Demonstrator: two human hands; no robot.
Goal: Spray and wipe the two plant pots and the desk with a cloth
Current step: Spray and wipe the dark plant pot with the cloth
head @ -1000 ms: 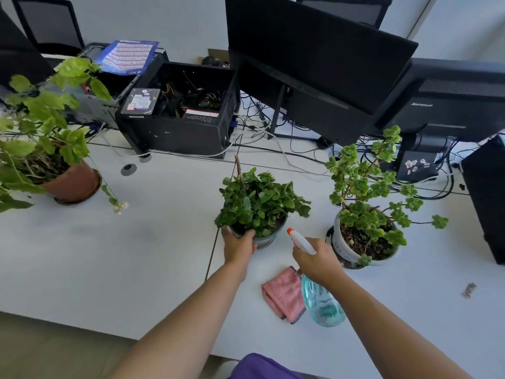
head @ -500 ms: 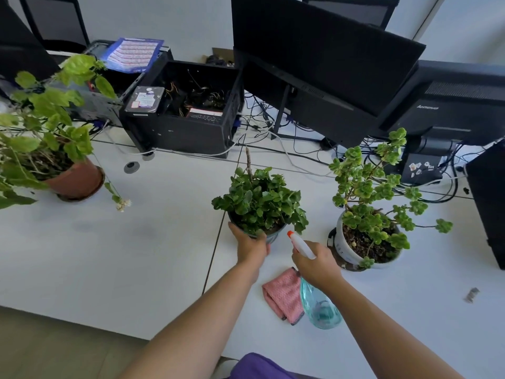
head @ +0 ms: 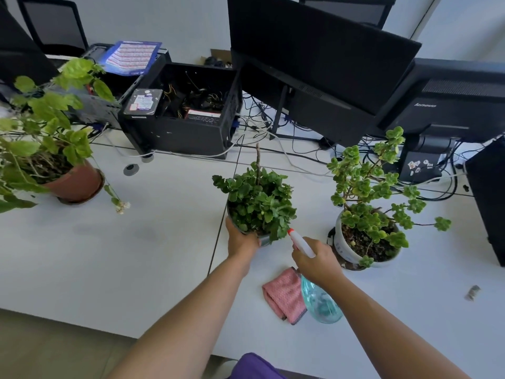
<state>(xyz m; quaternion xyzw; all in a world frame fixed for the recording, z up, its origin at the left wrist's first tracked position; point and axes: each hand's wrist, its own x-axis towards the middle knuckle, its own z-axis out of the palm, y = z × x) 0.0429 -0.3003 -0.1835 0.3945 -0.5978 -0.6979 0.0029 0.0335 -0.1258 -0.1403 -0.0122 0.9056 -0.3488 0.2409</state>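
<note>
Head view: left hand (head: 241, 242) is gripping the grey pot (head: 264, 238), right hand (head: 317, 262) is clutching the spray bottle (head: 318, 298); nozzle should aim below foliage.

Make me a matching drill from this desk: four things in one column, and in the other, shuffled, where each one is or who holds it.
Things
1. spray bottle
2. pink cloth
3. grey plant pot
4. terracotta pot

Places
A. far left of the desk, untouched
B. gripped by the left hand
C. lying on the desk between the forearms
D. held by the right hand, nozzle toward the middle plant

Pairs: 1-D, 2-C, 3-B, 4-A
</note>
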